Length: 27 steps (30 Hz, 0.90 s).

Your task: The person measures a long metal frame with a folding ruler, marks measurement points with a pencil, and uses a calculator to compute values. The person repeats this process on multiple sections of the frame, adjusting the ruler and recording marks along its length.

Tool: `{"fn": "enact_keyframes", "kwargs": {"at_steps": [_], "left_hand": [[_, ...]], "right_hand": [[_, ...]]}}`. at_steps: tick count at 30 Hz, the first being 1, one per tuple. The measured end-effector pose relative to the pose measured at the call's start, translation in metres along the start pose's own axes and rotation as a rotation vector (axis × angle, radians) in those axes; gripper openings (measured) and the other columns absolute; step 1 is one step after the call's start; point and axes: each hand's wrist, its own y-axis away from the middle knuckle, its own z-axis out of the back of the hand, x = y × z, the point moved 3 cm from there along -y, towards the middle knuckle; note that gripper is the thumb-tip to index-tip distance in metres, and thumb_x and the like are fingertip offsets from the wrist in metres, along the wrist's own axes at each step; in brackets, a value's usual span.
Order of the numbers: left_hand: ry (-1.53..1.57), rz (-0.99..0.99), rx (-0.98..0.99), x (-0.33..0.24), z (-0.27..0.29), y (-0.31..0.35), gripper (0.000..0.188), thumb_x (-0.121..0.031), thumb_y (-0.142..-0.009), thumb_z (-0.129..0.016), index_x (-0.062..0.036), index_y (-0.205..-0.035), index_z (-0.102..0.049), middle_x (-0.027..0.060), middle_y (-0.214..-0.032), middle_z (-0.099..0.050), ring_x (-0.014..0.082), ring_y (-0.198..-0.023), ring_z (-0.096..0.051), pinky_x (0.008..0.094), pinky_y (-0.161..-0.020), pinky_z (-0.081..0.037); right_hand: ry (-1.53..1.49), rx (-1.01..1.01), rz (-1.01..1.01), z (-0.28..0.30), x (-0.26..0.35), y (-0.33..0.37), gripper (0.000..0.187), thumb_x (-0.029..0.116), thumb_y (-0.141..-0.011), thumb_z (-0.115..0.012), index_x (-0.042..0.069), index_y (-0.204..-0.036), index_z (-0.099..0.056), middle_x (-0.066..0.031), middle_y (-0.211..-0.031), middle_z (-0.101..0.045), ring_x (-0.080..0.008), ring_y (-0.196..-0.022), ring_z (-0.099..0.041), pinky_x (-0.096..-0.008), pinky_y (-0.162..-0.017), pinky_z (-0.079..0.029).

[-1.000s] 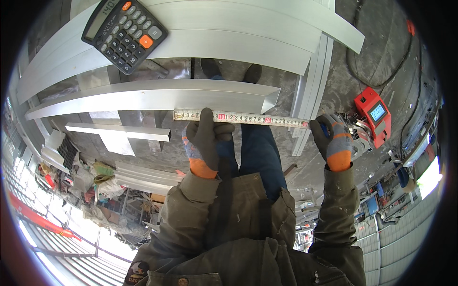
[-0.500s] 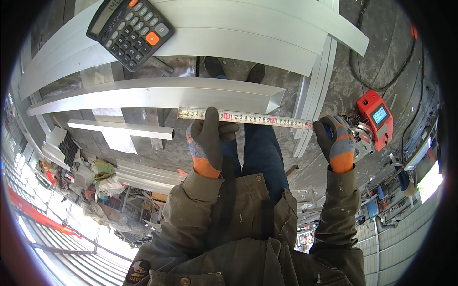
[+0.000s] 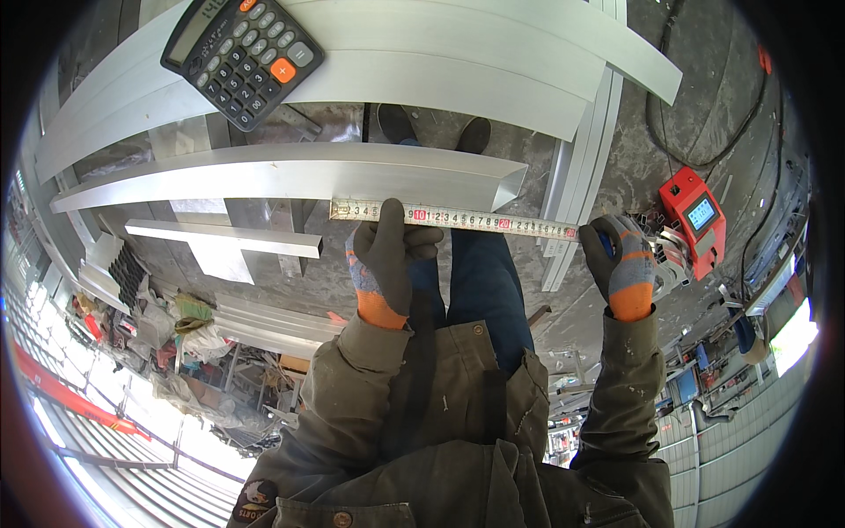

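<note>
A tape measure blade [image 3: 475, 221] stretches level between my two gloved hands, just on the near side of a long silver metal profile [image 3: 290, 174]. My left hand [image 3: 389, 251] grips the blade near its hooked end, with the thumb lying over the markings. At the blade's other end, my right hand [image 3: 616, 255] is closed round the tape measure's case, of which only a bit of blue shows between the fingers. Both gloves are grey and orange with dark palms. The blade's tip reaches past my left thumb, beneath the profile's near edge.
A black calculator [image 3: 246, 66] rests on wide metal panels [image 3: 422, 75] at the far side. A red device with a lit screen [image 3: 695, 220] stands right of my right hand. A shorter metal strip [image 3: 224, 236] lies to the left. A dark cable [image 3: 704, 165] curves over the floor.
The blade has shifted very slightly to the right together with my left hand. Both hands keep their hold.
</note>
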Motion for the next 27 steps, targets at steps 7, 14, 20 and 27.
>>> {"fn": "enact_keyframes", "kwargs": {"at_steps": [7, 14, 20, 27], "left_hand": [[-0.003, 0.013, 0.007, -0.0003, 0.0001, 0.0003, 0.05, -0.04, -0.107, -0.057, 0.0073, -0.102, -0.072, 0.0169, -0.085, -0.077, 0.0188, -0.068, -0.074, 0.0289, -0.063, -0.061], [0.09, 0.014, 0.0, 0.0022, 0.0019, -0.0015, 0.039, -0.033, -0.105, -0.063, 0.0046, -0.113, -0.067, 0.015, -0.09, -0.076, 0.0202, -0.073, -0.077, 0.0284, -0.056, -0.062], [0.08, 0.006, 0.006, 0.0024, 0.0034, -0.0016, 0.039, -0.034, -0.106, -0.063, 0.0043, -0.112, -0.067, 0.0152, -0.09, -0.076, 0.0206, -0.073, -0.077, 0.0286, -0.057, -0.062], [0.026, -0.004, 0.025, 0.0007, 0.0026, -0.0012, 0.046, -0.038, -0.108, -0.058, 0.0061, -0.108, -0.07, 0.0156, -0.088, -0.077, 0.0193, -0.071, -0.075, 0.0291, -0.062, -0.061]], "right_hand": [[-0.015, -0.001, -0.025, -0.0013, -0.0017, 0.0, 0.023, 0.028, -0.091, -0.076, 0.005, -0.094, -0.076, -0.0135, -0.09, -0.072, -0.0335, -0.084, -0.07, -0.0445, -0.075, -0.053], [-0.015, 0.001, 0.012, -0.0008, -0.0004, 0.0014, 0.018, 0.018, -0.092, -0.076, 0.001, -0.094, -0.072, -0.0154, -0.089, -0.068, -0.0343, -0.085, -0.066, -0.0428, -0.077, -0.051], [0.009, -0.018, 0.008, -0.0017, 0.0001, 0.0006, 0.022, 0.027, -0.089, -0.078, 0.005, -0.093, -0.074, -0.0141, -0.088, -0.071, -0.0356, -0.084, -0.068, -0.0464, -0.075, -0.052], [0.003, -0.027, 0.016, -0.0019, 0.0003, 0.0012, 0.022, 0.027, -0.09, -0.077, 0.005, -0.092, -0.074, -0.0146, -0.089, -0.072, -0.0363, -0.085, -0.068, -0.0464, -0.075, -0.052]]}}
